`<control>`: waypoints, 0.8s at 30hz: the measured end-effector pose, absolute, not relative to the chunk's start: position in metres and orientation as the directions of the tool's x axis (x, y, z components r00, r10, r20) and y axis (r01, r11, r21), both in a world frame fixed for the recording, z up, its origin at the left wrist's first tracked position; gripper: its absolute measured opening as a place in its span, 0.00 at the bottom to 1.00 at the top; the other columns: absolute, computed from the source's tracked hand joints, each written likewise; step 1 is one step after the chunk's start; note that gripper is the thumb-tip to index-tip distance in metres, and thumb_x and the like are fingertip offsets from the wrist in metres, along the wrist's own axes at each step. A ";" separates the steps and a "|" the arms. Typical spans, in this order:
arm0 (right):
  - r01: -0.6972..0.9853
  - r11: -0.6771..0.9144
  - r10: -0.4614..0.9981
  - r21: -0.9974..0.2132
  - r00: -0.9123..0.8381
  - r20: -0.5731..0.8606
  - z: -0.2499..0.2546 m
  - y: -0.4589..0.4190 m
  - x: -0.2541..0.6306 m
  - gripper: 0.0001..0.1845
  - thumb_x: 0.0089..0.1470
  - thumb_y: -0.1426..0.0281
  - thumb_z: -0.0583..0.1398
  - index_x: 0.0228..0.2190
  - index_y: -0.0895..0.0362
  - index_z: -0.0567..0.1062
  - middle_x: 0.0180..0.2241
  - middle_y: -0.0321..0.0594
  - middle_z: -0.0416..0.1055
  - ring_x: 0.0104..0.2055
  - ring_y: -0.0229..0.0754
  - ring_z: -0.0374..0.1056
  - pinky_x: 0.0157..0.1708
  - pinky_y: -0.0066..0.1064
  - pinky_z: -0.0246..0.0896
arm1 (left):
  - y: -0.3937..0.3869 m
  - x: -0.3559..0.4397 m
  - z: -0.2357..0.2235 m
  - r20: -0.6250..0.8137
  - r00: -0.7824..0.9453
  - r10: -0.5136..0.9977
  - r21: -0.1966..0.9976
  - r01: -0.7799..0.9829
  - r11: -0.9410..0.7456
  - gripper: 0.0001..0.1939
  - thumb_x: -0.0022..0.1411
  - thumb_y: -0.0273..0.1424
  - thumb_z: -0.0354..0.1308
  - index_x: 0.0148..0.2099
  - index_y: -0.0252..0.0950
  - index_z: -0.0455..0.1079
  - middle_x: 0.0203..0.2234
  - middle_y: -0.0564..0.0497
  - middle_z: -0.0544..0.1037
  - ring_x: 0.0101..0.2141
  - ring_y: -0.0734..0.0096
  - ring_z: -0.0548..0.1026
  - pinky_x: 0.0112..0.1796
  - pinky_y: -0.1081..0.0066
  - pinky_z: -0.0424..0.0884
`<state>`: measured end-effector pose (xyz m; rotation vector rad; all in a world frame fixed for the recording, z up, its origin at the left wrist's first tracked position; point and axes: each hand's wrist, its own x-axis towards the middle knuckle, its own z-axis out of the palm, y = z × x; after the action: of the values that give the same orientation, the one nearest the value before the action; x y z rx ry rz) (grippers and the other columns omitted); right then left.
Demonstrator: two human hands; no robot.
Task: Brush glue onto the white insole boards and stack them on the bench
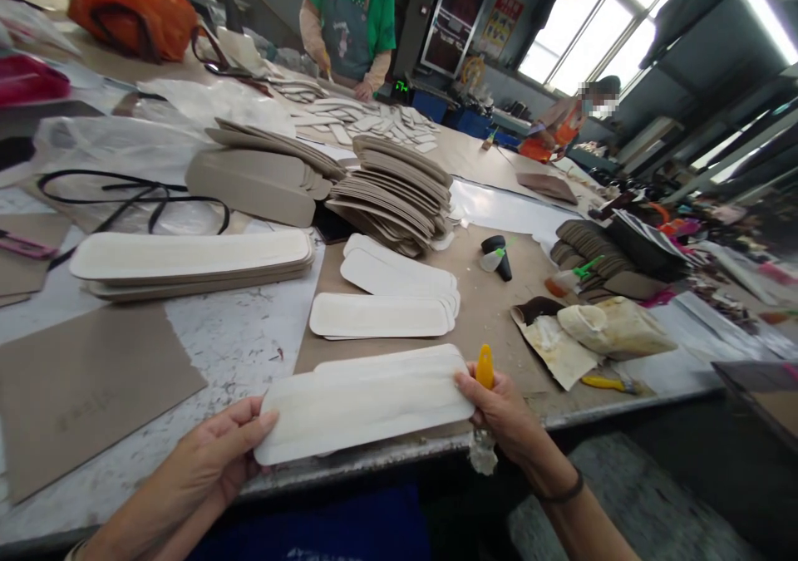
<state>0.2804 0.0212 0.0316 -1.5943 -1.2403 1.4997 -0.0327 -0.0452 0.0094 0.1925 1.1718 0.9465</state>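
Left hand (pixel 228 445) and right hand (pixel 502 411): fingers clamped on opposite ends of long white strip (pixel 367 403), held over near edge of surface (pixel 246 349). Yellow-handled brush (pixel 485 367) also in right hand (whitish clump (pixel 483 455) below, probably bristles, but blurred). Similar white pieces (pixel 380 316) lie just beyond strip.

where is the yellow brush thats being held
In the head view, right of centre: the brush is handle-up in the right hand, at the right end of the white strip.
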 end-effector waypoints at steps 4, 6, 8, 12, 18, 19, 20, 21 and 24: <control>0.016 -0.454 0.885 -0.891 -0.114 -0.452 0.030 0.022 0.279 0.30 0.37 0.47 0.68 0.23 0.55 0.60 0.14 0.23 0.50 0.16 0.27 0.42 0.15 0.22 0.35 | -0.037 -0.036 0.004 -0.697 0.174 0.696 0.492 -0.589 0.641 0.18 0.41 0.31 0.75 0.37 0.37 0.77 0.30 0.51 0.80 0.27 0.70 0.76 0.31 0.74 0.77; 0.034 -0.455 0.883 -0.890 -0.116 -0.456 0.029 0.026 0.283 0.29 0.38 0.47 0.68 0.23 0.55 0.61 0.14 0.23 0.52 0.15 0.27 0.42 0.15 0.22 0.36 | -0.029 -0.037 0.000 -0.709 0.144 0.690 0.511 -0.569 0.644 0.18 0.38 0.33 0.77 0.34 0.36 0.77 0.28 0.51 0.80 0.26 0.70 0.75 0.30 0.74 0.77; 0.134 -0.434 0.885 -0.891 -0.121 -0.449 0.030 0.034 0.288 0.29 0.41 0.45 0.65 0.24 0.56 0.63 0.13 0.24 0.53 0.15 0.27 0.43 0.15 0.22 0.36 | -0.019 -0.039 -0.002 -0.719 0.056 0.693 0.568 -0.529 0.631 0.20 0.33 0.33 0.78 0.32 0.36 0.77 0.26 0.54 0.79 0.25 0.71 0.75 0.27 0.74 0.77; 0.331 -0.332 0.912 -0.883 -0.128 -0.390 0.039 0.062 0.296 0.28 0.45 0.44 0.61 0.23 0.56 0.63 0.13 0.26 0.55 0.15 0.28 0.46 0.15 0.22 0.38 | 0.011 -0.040 0.010 -0.657 -0.016 0.754 0.684 -0.433 0.587 0.21 0.30 0.35 0.79 0.29 0.37 0.76 0.24 0.56 0.78 0.27 0.70 0.75 0.24 0.76 0.77; 0.750 -0.152 0.963 -0.644 -0.034 -0.266 0.047 0.118 0.298 0.18 0.59 0.58 0.51 0.22 0.55 0.63 0.15 0.30 0.59 0.17 0.34 0.55 0.19 0.26 0.47 | 0.050 -0.037 0.026 -0.543 -0.024 0.839 0.830 -0.166 0.533 0.15 0.46 0.39 0.71 0.37 0.40 0.77 0.37 0.50 0.82 0.42 0.62 0.77 0.43 0.74 0.76; 0.808 -0.132 0.973 -0.575 -0.007 -0.233 0.047 0.124 0.300 0.18 0.59 0.61 0.52 0.20 0.55 0.63 0.15 0.32 0.60 0.18 0.36 0.57 0.21 0.27 0.48 | 0.052 -0.040 0.023 -0.517 -0.084 0.852 0.856 -0.057 0.514 0.14 0.49 0.40 0.68 0.38 0.40 0.77 0.38 0.50 0.82 0.44 0.60 0.77 0.45 0.72 0.74; 0.841 -0.120 0.981 -0.528 0.017 -0.195 0.046 0.128 0.302 0.17 0.58 0.63 0.53 0.19 0.55 0.62 0.16 0.34 0.61 0.20 0.37 0.58 0.23 0.28 0.49 | 0.053 -0.043 0.018 -0.482 -0.147 0.864 0.867 0.059 0.494 0.14 0.51 0.41 0.66 0.40 0.41 0.76 0.37 0.50 0.82 0.44 0.58 0.77 0.46 0.70 0.74; 0.857 -0.112 0.986 -0.503 0.032 -0.164 0.045 0.130 0.304 0.16 0.57 0.65 0.54 0.19 0.55 0.63 0.18 0.35 0.63 0.22 0.38 0.60 0.24 0.29 0.49 | 0.052 -0.047 0.013 -0.445 -0.205 0.872 0.864 0.158 0.478 0.15 0.52 0.42 0.65 0.40 0.42 0.76 0.36 0.50 0.83 0.43 0.56 0.77 0.45 0.68 0.74; 0.897 -0.066 0.992 -0.437 0.013 -0.122 0.042 0.124 0.310 0.16 0.59 0.64 0.53 0.20 0.55 0.65 0.20 0.38 0.67 0.24 0.40 0.62 0.26 0.30 0.49 | 0.043 -0.057 -0.002 -0.422 -0.243 0.873 0.831 0.282 0.480 0.16 0.52 0.46 0.61 0.41 0.45 0.75 0.35 0.52 0.83 0.41 0.54 0.78 0.41 0.66 0.74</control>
<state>0.3104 0.1239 0.0420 -2.0523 -1.9683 0.5879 -0.0568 0.0432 -0.0019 0.9814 1.7719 0.7765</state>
